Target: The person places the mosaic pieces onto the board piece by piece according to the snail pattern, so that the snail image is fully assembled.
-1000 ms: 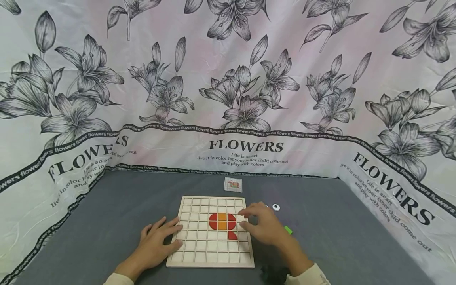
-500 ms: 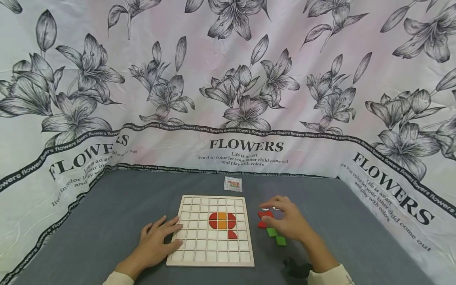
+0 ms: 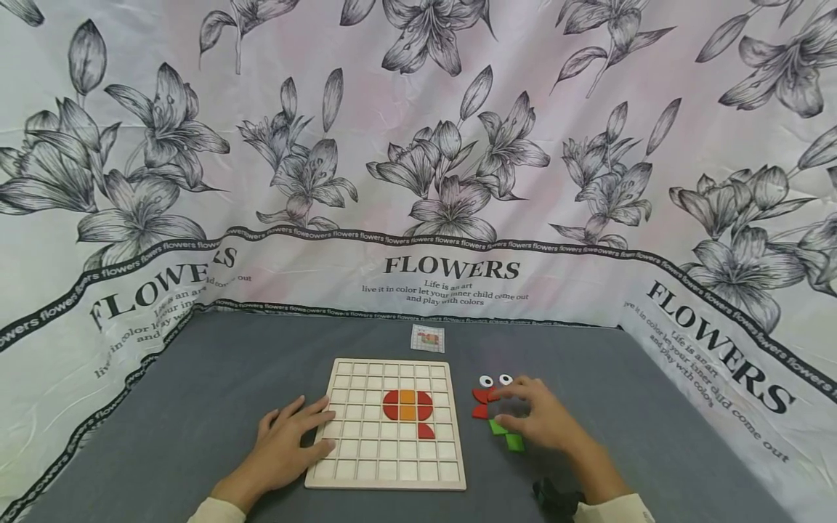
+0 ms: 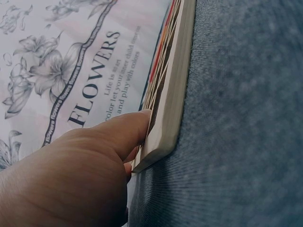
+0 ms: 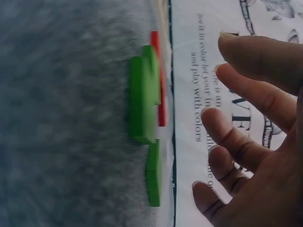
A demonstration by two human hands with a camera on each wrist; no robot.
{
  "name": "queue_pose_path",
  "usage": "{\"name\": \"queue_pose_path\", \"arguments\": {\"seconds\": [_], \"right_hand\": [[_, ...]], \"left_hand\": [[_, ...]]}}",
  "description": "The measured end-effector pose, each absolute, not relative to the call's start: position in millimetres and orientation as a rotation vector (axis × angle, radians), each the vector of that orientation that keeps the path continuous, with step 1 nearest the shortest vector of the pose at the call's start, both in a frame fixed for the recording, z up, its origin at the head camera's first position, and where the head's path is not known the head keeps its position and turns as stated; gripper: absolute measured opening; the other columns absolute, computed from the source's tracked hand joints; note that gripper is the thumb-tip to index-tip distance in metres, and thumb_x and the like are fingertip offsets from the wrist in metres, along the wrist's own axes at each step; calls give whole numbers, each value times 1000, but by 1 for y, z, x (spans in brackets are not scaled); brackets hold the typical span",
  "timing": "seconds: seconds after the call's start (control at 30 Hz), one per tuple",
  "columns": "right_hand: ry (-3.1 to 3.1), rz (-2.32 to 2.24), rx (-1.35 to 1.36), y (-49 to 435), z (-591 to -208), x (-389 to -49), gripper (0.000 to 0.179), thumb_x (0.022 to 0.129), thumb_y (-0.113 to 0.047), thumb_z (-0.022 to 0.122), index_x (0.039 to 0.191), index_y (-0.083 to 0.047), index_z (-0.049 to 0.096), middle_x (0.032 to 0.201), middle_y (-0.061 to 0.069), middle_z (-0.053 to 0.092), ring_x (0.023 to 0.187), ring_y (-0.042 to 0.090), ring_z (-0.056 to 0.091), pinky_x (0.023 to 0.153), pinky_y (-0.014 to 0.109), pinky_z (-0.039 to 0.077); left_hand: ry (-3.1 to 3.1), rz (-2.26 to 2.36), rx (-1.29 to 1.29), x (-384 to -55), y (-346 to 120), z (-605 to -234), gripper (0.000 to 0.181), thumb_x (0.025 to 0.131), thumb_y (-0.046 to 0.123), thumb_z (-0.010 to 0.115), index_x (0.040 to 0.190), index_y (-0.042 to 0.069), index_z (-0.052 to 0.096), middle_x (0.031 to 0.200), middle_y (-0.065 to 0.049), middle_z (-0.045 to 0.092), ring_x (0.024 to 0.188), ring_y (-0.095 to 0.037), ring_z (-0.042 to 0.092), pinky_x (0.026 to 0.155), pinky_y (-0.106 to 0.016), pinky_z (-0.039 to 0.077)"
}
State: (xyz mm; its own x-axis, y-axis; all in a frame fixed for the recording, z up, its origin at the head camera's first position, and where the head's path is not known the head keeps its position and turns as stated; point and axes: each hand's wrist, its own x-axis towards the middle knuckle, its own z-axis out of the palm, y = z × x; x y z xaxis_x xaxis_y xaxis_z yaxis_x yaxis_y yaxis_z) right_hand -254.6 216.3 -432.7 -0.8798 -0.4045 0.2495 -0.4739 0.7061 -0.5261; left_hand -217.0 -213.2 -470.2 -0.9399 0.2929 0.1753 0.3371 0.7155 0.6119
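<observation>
My left hand (image 3: 284, 443) rests along the left edge of a wooden grid board (image 3: 386, 485), fingertips over its rim; the left wrist view shows the thumb (image 4: 128, 127) at the board's edge. Red quarter-round tiles (image 3: 391, 405) flank orange tiles (image 3: 407, 405) on the grid, with one red tile (image 3: 426, 431) lower down. To the right of the board, my right hand (image 3: 546, 421) hovers over loose pieces, thumb and fingers parted, holding nothing. Below it are red pieces (image 3: 480, 412) and green tiles (image 5: 142, 101), partly covered by the hand in the head view.
Two round white eye pieces (image 3: 486, 380) lie just beyond the red ones. A small picture card (image 3: 428, 338) is behind the board. Something dark (image 3: 556, 497) sits by the right wrist. Flower-printed cloth (image 3: 451, 290) walls in the grey table (image 3: 248, 349).
My right hand has moved from the board's right edge to the loose pieces, uncovering the eyes and red and green pieces. The left hand and the tiles on the board stay put.
</observation>
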Motion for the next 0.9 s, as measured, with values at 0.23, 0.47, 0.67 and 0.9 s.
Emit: {"name": "queue_pose_path", "arguments": {"seconds": [0.23,0.47,0.67,0.9], "right_hand": [[-2889,818,670,219,-442,-257,29,76,-26,81,104,-22,73,105,-1,55,97,25,44,76,46,42],[-2940,702,629,215,-448,-258,22,72,-25,82,91,-30,71,102,-7,52,98,22,44,82,52,35],[-2862,700,742,215,-449,-260,18,74,-23,81,90,-24,72,93,-12,52,89,16,43,75,42,34],[-2805,771,762,214,-444,-260,18,78,-25,81,93,-24,71,89,-15,57,88,14,47,76,43,38]], "left_hand": [[-2850,-1045,-523,-217,-213,-471,47,88,38,70,129,16,64,147,-4,43,138,-41,24,100,-67,3],[-2860,-1041,-516,-218,-213,-470,47,88,38,70,129,15,64,147,-5,43,138,-42,25,99,-67,4],[-2866,-1047,-508,-217,-214,-470,48,88,39,70,129,15,64,147,-4,43,138,-41,24,99,-67,4],[-2862,-1041,-502,-218,-213,-472,48,87,39,71,129,15,64,147,-4,44,137,-41,25,99,-67,4]]}}
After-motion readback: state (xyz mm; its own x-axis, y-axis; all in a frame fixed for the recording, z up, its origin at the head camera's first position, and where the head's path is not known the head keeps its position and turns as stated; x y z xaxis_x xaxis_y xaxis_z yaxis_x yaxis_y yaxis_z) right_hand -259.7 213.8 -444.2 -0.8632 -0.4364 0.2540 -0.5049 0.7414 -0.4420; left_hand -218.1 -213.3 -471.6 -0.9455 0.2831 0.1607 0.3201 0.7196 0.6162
